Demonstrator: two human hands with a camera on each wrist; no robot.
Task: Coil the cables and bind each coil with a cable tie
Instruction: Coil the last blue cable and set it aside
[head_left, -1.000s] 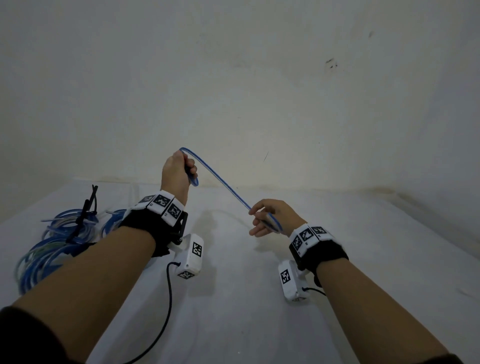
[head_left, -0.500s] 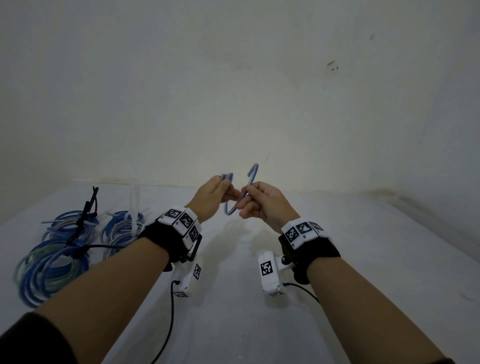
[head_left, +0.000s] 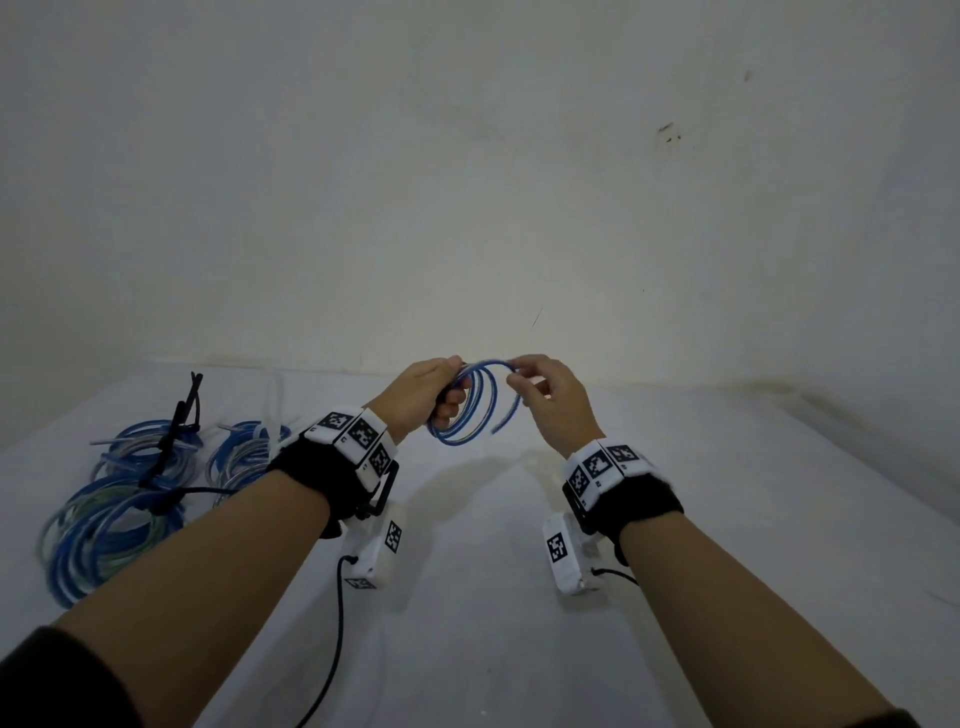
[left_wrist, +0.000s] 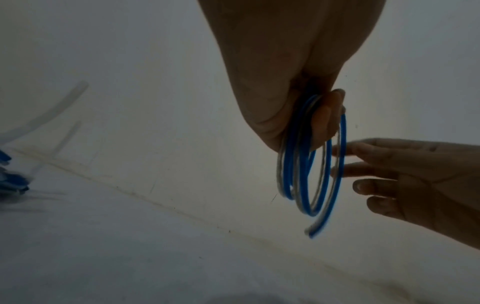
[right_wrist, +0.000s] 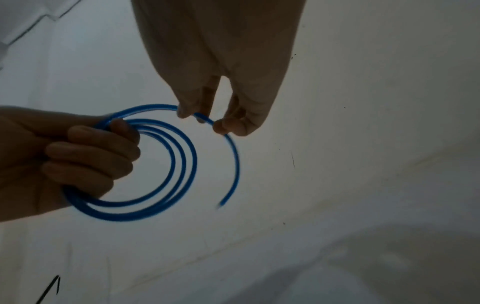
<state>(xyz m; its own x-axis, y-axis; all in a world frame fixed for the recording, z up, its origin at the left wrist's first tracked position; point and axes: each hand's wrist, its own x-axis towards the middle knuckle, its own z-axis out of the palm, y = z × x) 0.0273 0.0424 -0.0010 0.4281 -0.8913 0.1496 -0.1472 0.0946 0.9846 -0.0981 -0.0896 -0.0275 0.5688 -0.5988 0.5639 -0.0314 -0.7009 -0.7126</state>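
Cable (head_left: 470, 410) coil upright, left hand (head_left: 421, 395) clasping loops, right hand (head_left: 550, 400) seemingly pinching downward-pointing tail.

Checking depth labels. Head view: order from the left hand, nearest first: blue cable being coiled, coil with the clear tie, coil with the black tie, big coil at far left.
1. Blue cable: gripped in the left hand itself.
2. Coil with the clear tie: on the table, to its left.
3. Coil with the black tie and the big coil at far left: both farther left, too close to call.
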